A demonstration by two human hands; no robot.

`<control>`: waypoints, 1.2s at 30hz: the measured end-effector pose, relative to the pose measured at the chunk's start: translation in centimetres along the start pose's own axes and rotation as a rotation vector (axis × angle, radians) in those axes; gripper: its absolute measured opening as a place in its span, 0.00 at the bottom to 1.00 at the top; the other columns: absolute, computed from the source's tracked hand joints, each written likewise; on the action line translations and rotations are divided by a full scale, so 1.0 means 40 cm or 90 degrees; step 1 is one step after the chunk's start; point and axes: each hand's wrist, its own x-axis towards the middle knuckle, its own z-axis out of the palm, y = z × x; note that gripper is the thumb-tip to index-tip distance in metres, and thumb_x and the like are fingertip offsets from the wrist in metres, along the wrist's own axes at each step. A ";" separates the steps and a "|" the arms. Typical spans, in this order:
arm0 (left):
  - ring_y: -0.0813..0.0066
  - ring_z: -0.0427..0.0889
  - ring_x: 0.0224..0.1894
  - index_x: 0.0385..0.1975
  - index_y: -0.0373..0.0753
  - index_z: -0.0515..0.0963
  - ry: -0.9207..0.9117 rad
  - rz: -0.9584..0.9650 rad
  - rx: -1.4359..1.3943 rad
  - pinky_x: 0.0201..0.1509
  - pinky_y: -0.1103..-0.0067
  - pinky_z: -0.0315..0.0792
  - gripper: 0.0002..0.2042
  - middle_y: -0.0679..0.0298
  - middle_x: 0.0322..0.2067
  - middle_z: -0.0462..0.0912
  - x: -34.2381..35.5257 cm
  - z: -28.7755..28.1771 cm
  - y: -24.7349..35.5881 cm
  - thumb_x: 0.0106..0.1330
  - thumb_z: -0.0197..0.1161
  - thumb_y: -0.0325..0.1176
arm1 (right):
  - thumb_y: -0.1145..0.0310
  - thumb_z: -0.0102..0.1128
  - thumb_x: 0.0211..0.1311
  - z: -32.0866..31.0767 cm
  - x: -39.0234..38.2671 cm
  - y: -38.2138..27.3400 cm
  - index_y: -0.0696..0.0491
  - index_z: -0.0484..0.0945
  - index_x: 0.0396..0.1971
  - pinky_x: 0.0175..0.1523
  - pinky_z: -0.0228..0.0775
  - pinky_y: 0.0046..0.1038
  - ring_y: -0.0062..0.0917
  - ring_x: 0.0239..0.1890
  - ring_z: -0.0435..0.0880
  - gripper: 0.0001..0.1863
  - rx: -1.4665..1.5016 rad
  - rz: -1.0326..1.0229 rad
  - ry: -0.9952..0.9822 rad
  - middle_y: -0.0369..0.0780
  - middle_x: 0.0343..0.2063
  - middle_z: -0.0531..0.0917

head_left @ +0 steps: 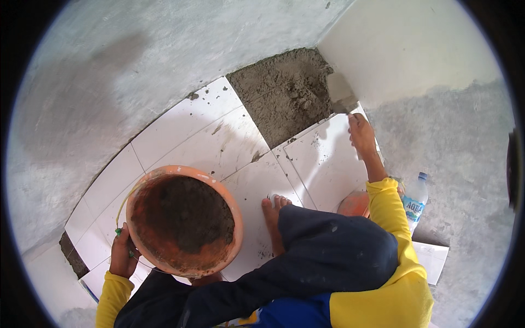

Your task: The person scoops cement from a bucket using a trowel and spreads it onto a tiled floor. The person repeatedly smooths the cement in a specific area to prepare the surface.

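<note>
My right hand (361, 136) grips a trowel (342, 94), its flat blade at the right edge of a square of wet grey mortar (284, 93) in the floor corner. My left hand (123, 254) holds the left side of an orange bucket (229, 210) by its wire handle, near a green piece on it. Dark grey mortar (191, 210) lies inside the bucket. White floor tiles (186, 128) with scattered mortar crumbs surround the mortar square and bucket.
A grey plastered wall (126, 60) runs along the back left, another wall (410, 49) on the right. A plastic bottle (418, 197), an orange object (353, 203) and a loose tile (430, 259) are beside my right arm. My bare foot (272, 218) rests on the tiles.
</note>
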 end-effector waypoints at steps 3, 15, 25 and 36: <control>0.68 0.86 0.58 0.64 0.36 0.75 0.013 0.021 -0.027 0.65 0.68 0.81 0.21 0.57 0.57 0.86 0.001 -0.018 -0.002 0.86 0.52 0.46 | 0.48 0.51 0.81 0.034 -0.060 -0.040 0.53 0.84 0.50 0.55 0.77 0.56 0.62 0.47 0.86 0.23 -0.106 -0.170 -0.049 0.59 0.39 0.88; 0.68 0.86 0.59 0.64 0.34 0.75 0.007 0.053 -0.032 0.67 0.69 0.80 0.21 0.58 0.59 0.85 0.035 0.001 0.006 0.85 0.54 0.44 | 0.48 0.50 0.83 0.058 -0.176 -0.066 0.58 0.76 0.43 0.22 0.74 0.30 0.23 0.18 0.77 0.24 0.279 0.199 -0.382 0.38 0.23 0.77; 0.68 0.86 0.59 0.63 0.35 0.76 0.007 0.059 -0.020 0.66 0.69 0.80 0.20 0.58 0.58 0.86 0.028 0.004 0.013 0.86 0.53 0.44 | 0.48 0.48 0.82 0.086 -0.176 -0.004 0.57 0.80 0.49 0.50 0.81 0.56 0.57 0.43 0.89 0.25 -0.152 -0.120 -0.166 0.58 0.39 0.88; 0.68 0.86 0.59 0.64 0.33 0.76 0.006 0.034 -0.023 0.66 0.67 0.81 0.22 0.57 0.58 0.86 0.021 0.011 0.011 0.86 0.51 0.46 | 0.46 0.48 0.82 -0.008 0.061 0.074 0.58 0.82 0.47 0.49 0.81 0.55 0.58 0.38 0.89 0.27 -0.107 -0.002 -0.112 0.59 0.36 0.89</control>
